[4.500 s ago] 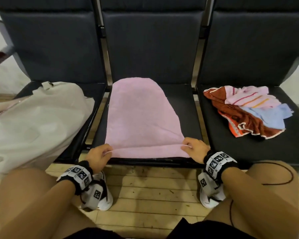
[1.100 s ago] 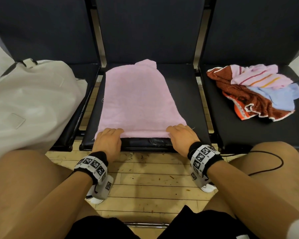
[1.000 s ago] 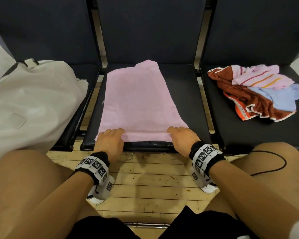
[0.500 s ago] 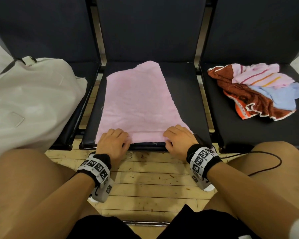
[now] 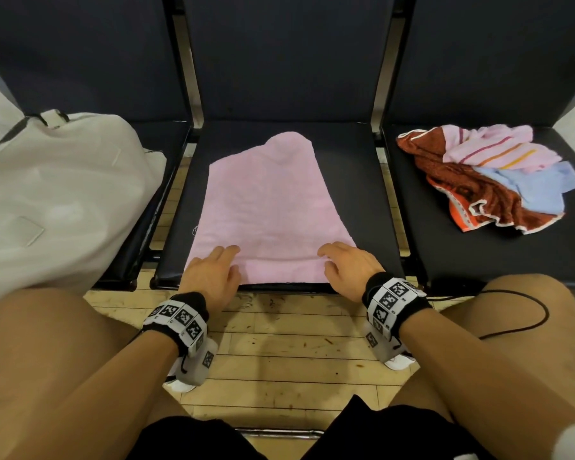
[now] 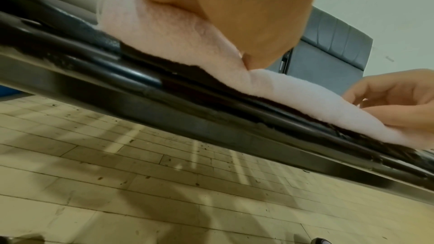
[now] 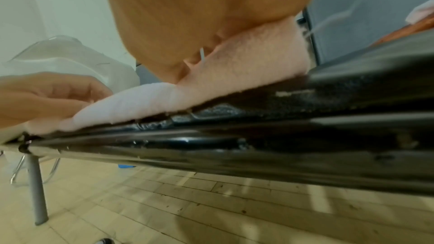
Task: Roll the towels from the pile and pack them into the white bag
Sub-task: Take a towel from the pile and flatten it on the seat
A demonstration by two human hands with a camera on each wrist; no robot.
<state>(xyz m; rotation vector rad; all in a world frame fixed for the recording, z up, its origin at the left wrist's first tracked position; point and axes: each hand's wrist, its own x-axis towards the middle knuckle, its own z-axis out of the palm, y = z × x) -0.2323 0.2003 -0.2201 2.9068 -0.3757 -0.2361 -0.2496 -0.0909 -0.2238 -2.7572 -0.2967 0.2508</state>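
A pink towel (image 5: 269, 200) lies flat on the middle seat (image 5: 365, 180), and its near edge is turned over into a low roll (image 6: 293, 96). My left hand (image 5: 213, 270) and right hand (image 5: 346, 263) sit on the two ends of that roll, fingers curled over the top and thumbs on the near side. The left wrist view shows the right hand (image 6: 394, 103) bent round the roll. The right wrist view shows the left hand (image 7: 47, 96) doing the same. The white bag (image 5: 57, 194) slumps on the left seat. The towel pile (image 5: 488, 180) lies on the right seat.
The pile holds a brown towel, a striped pink one and a blue one. Dark seat backs rise behind all three seats. My knees are close to the seat fronts, with wooden floor (image 5: 279, 353) between them. A black cable (image 5: 525, 323) loops over my right knee.
Both hands have moved inward and forward along the near edge, turning it over into a thicker roll. The towel's far end has drawn nearer to me.
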